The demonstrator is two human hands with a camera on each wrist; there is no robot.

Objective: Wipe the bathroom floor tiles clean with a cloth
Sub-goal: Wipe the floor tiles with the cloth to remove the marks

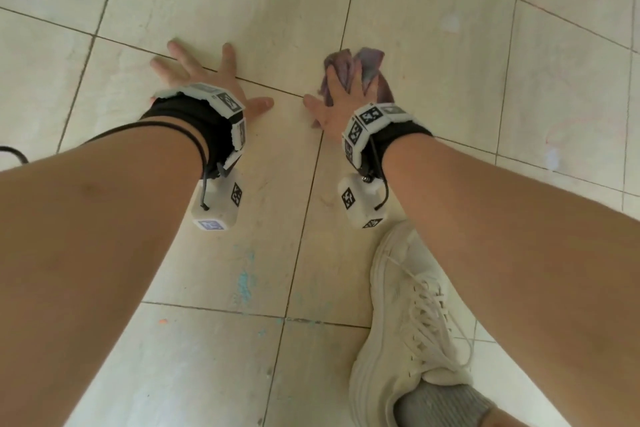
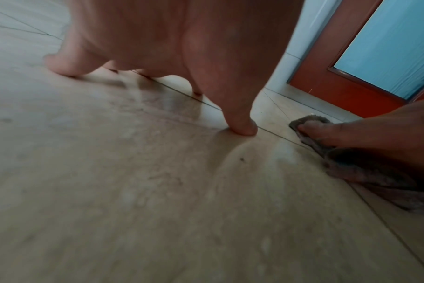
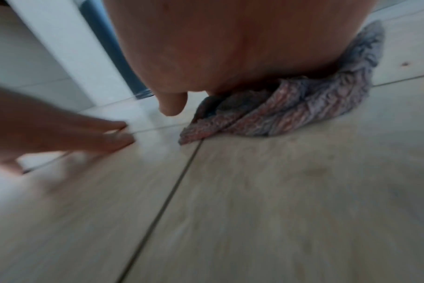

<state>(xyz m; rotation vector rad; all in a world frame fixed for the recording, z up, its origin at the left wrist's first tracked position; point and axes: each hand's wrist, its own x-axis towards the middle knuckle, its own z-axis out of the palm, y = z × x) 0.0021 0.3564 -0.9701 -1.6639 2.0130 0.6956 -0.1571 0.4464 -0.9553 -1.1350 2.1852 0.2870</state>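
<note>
Soft, even daylight in the head view, grout lines bowing toward the edges; both wrist views dimmer and motion-blurred, with floor glare at 9 o'clock in the right and short finger shadows in the left.

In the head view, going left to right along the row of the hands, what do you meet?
Left hand, spread flat on the floor tiles → right hand, pressing on the cloth → pale smudge on the tile, further right.
</note>
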